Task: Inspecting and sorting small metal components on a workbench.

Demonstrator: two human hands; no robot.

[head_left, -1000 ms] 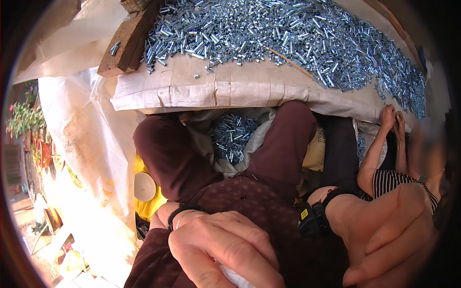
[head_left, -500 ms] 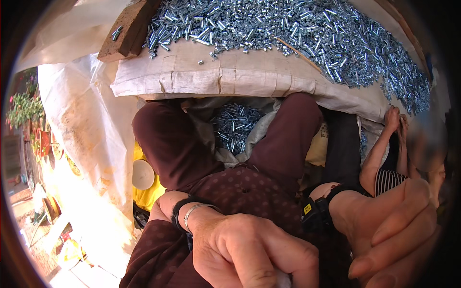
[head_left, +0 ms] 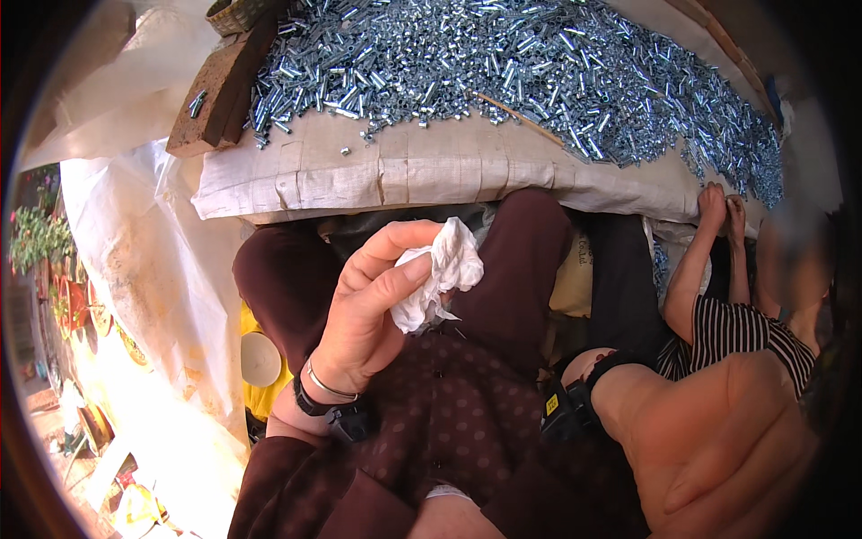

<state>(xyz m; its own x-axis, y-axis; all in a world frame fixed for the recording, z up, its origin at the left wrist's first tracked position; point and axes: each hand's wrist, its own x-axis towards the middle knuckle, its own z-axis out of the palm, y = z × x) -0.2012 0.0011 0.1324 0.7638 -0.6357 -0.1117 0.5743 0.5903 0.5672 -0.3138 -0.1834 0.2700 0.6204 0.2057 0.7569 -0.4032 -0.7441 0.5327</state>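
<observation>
The left hand (head_left: pixel 364 310) is raised over the lap with its thumb and fingers pinched together on a crumpled white tissue (head_left: pixel 437 277), which bunches out past the fingertips toward the table edge. The right hand (head_left: pixel 718 449) sits low at the lower right, very close to the camera, palm side up and the fingers loosely bent; it looks empty, though its fingertips run out of the picture, so I cannot tell for certain whether it grips anything.

From the biggest thing down: a large heap of small silver metal parts (head_left: pixel 503 72) covers most of the work surface, which is wrapped in a pale woven sheet (head_left: pixel 422 171). A dark wooden block (head_left: pixel 224 94) lies at the heap's left end, with a few loose parts on it. Below the edge sits the person's lap in a dark maroon dotted garment (head_left: pixel 449 413). To the right, another person in a striped top (head_left: pixel 727 328) rests 2 hands (head_left: pixel 718 202) on the table edge. A yellow container (head_left: pixel 260 359) shows beside the left knee.

As for progress, my reading is that the work on the metal parts is paused: neither of the person's own hands touches the heap, the pile looks unsorted, and only the tissue is in hand. Whatever is meant for the parts seems almost wholly left to do.
</observation>
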